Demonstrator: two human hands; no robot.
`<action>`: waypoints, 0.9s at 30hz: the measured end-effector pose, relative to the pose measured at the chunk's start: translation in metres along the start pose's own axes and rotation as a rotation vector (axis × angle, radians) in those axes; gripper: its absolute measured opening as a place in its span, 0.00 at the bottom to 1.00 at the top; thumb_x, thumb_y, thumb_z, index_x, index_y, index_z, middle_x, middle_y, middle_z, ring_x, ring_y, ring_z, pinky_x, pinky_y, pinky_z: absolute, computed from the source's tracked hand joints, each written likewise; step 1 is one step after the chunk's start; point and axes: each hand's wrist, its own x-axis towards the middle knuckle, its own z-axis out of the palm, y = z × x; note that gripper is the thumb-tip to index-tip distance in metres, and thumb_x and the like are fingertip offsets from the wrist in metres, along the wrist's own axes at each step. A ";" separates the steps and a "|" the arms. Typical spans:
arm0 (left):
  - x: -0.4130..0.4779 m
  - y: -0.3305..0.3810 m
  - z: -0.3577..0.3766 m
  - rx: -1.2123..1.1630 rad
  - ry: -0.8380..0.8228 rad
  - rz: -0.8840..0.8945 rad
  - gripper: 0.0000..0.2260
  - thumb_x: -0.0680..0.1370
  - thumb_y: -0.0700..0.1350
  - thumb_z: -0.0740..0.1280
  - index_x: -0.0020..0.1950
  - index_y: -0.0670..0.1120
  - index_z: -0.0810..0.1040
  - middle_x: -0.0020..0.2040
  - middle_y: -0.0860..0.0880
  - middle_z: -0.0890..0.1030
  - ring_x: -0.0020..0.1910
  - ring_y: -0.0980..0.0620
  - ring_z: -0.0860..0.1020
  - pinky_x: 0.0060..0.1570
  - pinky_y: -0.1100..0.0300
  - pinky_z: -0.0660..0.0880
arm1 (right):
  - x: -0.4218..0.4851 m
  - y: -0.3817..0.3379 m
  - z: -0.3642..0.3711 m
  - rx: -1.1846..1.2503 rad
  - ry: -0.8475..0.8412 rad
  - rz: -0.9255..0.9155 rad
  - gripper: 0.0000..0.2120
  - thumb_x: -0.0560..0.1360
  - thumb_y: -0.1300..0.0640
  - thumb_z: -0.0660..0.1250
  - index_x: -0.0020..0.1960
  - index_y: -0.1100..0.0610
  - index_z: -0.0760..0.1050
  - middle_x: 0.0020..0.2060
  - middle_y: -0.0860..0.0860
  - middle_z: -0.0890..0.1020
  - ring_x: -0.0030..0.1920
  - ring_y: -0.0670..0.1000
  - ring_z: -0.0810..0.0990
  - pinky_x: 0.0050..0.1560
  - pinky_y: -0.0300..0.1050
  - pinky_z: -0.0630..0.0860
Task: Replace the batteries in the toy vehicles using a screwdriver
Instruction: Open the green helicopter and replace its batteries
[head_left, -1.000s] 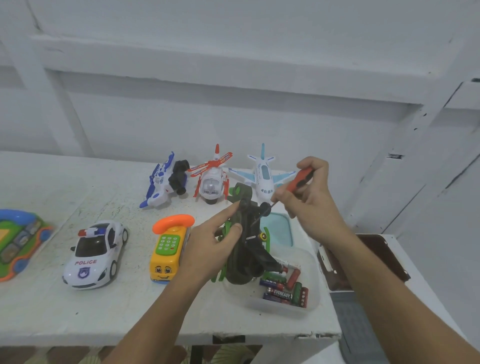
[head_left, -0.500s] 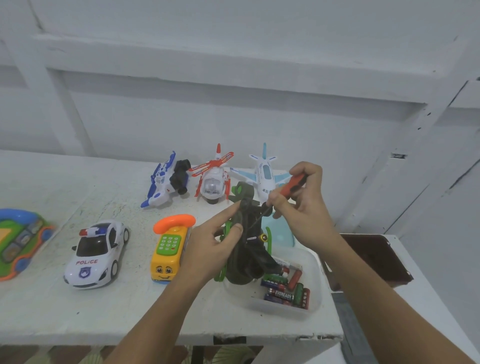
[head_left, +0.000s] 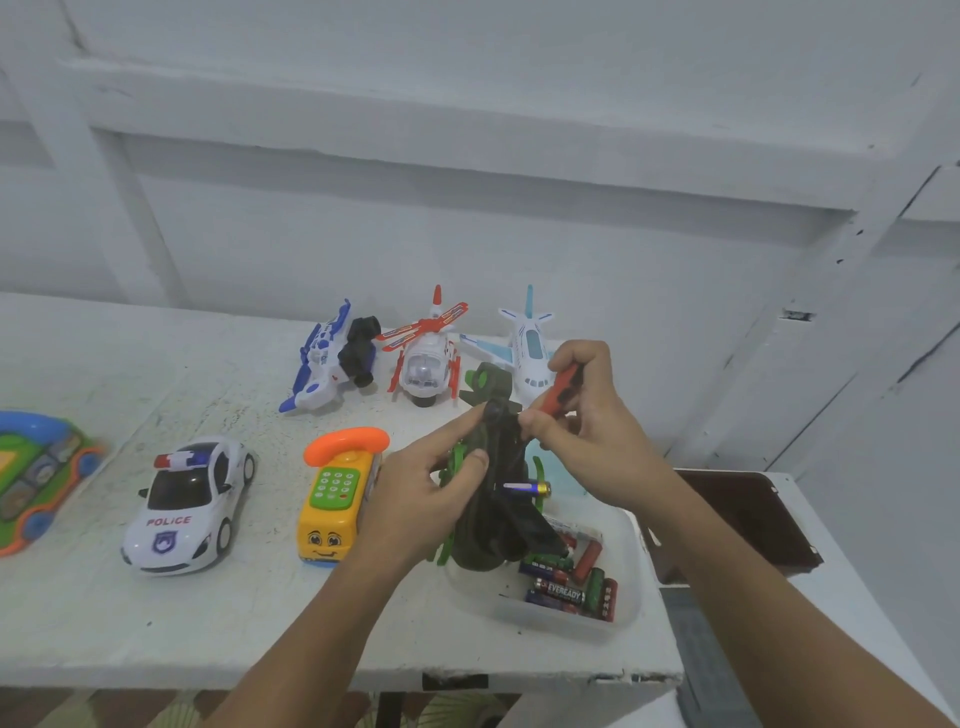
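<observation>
Starting at the left: a police car (head_left: 187, 499) and a yellow phone bus (head_left: 335, 499) stand on the white table (head_left: 156, 623), apparently untouched.

Left hand (head_left: 415, 499): fingers and thumb are curled round the dark green toy helicopter (head_left: 493, 525), which it holds belly-up and tilted, just above the table's right end. One battery (head_left: 525, 487) shows at the toy's side, by its belly.

Right hand (head_left: 597, 441): the orange screwdriver (head_left: 563, 387) is tucked in its curled fingers. Thumb and forefinger pinch at the toy's upper end; what they pinch is too small to tell.

Judgement: this is the cell swap on this toy, with the compartment probably open. The next move calls for freeing the pinching fingers, drawing out the exposed battery, and keeping the toy steady.

Room: the clear tub (head_left: 631, 582) of spare batteries (head_left: 566, 587) sits right under the toy, close to the table's front and right edges. A dropped cell could roll off there. A brown tray (head_left: 753, 519) lies beyond the edge. The open tabletop is to the left front.
</observation>
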 end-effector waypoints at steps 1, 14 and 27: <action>0.000 -0.001 0.000 0.016 -0.004 -0.003 0.21 0.80 0.48 0.65 0.61 0.75 0.68 0.52 0.80 0.72 0.50 0.78 0.73 0.41 0.78 0.72 | 0.000 0.000 -0.001 0.014 -0.005 0.004 0.23 0.78 0.59 0.66 0.52 0.36 0.56 0.43 0.57 0.78 0.43 0.53 0.81 0.48 0.47 0.80; 0.005 -0.007 0.002 0.046 -0.064 -0.013 0.21 0.80 0.49 0.65 0.61 0.76 0.69 0.43 0.80 0.74 0.40 0.64 0.70 0.44 0.67 0.71 | -0.001 0.014 -0.011 0.213 0.057 0.073 0.24 0.77 0.66 0.66 0.52 0.40 0.59 0.37 0.49 0.81 0.40 0.53 0.82 0.46 0.53 0.83; 0.008 -0.007 0.000 -0.183 -0.007 -0.115 0.19 0.80 0.46 0.65 0.64 0.70 0.74 0.63 0.65 0.78 0.58 0.62 0.79 0.55 0.58 0.80 | 0.004 0.026 -0.031 0.539 0.244 0.356 0.26 0.79 0.67 0.63 0.66 0.42 0.59 0.38 0.59 0.80 0.37 0.60 0.84 0.37 0.52 0.83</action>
